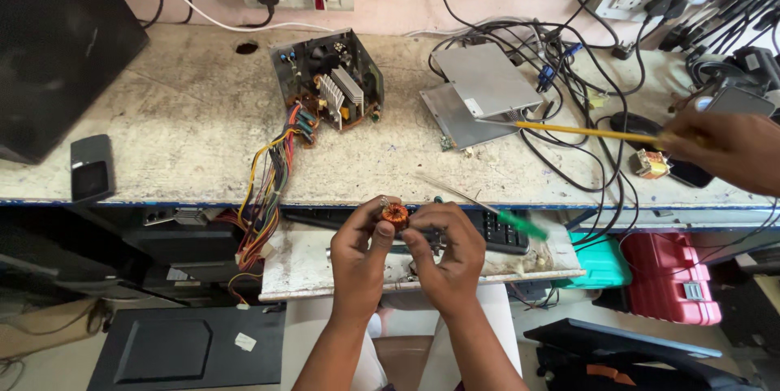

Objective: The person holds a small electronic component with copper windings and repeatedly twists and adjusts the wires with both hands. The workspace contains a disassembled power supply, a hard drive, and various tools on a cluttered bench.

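Pinching a little copper coil [394,214] with both hands

Left hand [360,254] and right hand [443,254] both gripped on it, just over the counter [162,131] edge, open power supply [329,81] behind, co-worker's hand [727,150] holding a yellow stick [581,131].

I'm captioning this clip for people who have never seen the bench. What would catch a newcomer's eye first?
First, the small copper-wound coil pinched between the left hand and right hand at centre bottom. Behind it on the worn bench sits an opened power supply, its bundle of coloured wires spilling over the front edge. At the right edge another person's hand points a yellow stick toward a grey metal box amid tangled black cables.
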